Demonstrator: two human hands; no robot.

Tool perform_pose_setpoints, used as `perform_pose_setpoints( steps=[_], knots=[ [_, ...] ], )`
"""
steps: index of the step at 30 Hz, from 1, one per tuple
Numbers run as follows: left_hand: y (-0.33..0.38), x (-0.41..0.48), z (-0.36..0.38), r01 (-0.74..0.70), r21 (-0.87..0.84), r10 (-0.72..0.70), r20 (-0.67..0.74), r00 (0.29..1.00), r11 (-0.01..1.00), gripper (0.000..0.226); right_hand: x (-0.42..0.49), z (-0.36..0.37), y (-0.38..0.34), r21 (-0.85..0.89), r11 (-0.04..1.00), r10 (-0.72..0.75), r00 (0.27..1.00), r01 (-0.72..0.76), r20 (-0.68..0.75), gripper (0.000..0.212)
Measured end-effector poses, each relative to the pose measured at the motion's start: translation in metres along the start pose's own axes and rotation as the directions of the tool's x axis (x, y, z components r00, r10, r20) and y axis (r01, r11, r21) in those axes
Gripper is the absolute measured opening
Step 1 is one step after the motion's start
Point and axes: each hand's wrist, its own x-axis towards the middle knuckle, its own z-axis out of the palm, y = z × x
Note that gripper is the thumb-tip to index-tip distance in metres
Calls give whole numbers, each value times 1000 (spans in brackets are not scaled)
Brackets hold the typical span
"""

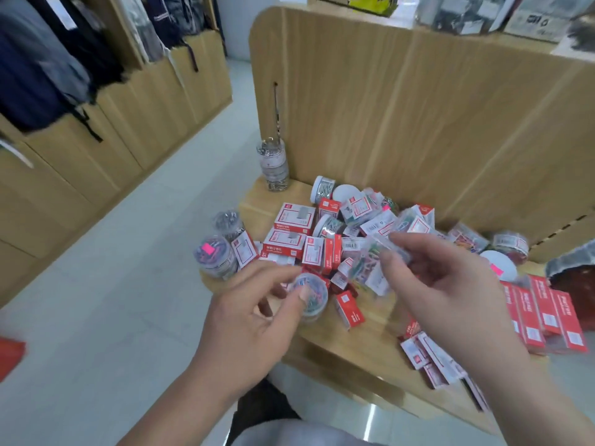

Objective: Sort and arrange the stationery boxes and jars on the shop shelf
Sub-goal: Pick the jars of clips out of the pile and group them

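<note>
A low wooden shelf (363,333) carries a jumbled heap of red-and-white stationery boxes (294,220) and clear jars of clips. My left hand (254,320) grips a small round clear jar of coloured clips (314,292) near the shelf's front left. My right hand (447,284) pinches a clear flat box of coloured clips (373,262) above the middle of the heap. Two clear jars (215,252) stand at the shelf's left edge, one with a pink sticker. A tall stack of jars (273,164) stands at the back left corner.
A row of red boxes (547,313) lies at the right. Small red-and-white boxes (428,358) sit at the front edge. A wooden back panel (418,107) rises behind the heap. Dark bags (42,66) hang on cabinets across the pale tiled aisle (128,284).
</note>
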Motion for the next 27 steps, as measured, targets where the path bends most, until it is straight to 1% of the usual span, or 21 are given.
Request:
perform_pose_setpoints(
  steps=[1,3,5,7,9,10,11,13,15,16,18,20,22,24,26,27],
  knots=[
    [7,13,-6,38,-46,-36,45,998,998,26,7,9,-16,94,996,-11,997,4,72,12],
    [17,41,-18,156,-212,-126,146,981,965,39,20,33,-40,225,974,-41,980,-5,197,11],
    [18,67,-32,221,-330,-170,178,969,918,41,34,61,-57,288,956,-24,969,-50,248,10],
    [9,94,-49,223,-350,-175,164,971,910,39,49,84,-67,353,928,19,962,-118,272,12],
    [-13,127,-68,243,-338,-208,138,968,909,39,63,98,-73,400,900,68,962,-174,265,13],
    [-30,146,-77,271,-307,-245,121,962,912,38,67,102,-74,367,914,82,966,-172,247,12],
    [-49,166,-84,309,-251,-292,103,951,917,38,70,102,-71,279,949,84,969,-150,234,10],
    [-89,204,-90,396,-109,-387,93,917,912,38,66,102,-59,13,996,78,965,-84,252,7],
    [-119,229,-81,437,-28,-431,126,894,899,38,56,105,-46,-231,972,107,964,-50,244,10],
    [-129,236,-71,444,-8,-437,155,886,896,38,52,107,-40,-292,955,128,968,-61,216,10],
    [-144,243,-48,466,7,-456,221,862,885,38,45,113,-31,-321,941,167,975,-112,149,11],
    [-153,239,-34,506,-9,-484,282,829,862,35,42,117,-26,-337,933,173,980,-129,103,13],
    [-163,233,-30,483,84,-483,322,814,871,24,41,117,-24,-367,922,166,982,-121,94,13],
    [-165,224,-39,418,166,-450,326,831,893,12,33,117,-24,-389,914,169,979,-112,116,13],
    [-158,215,-53,308,218,-360,264,895,926,8,19,113,-21,-464,883,150,979,-70,136,17],
    [-145,207,-59,229,244,-284,218,934,942,7,11,110,-19,-512,858,129,981,-37,146,24]
  ],
)
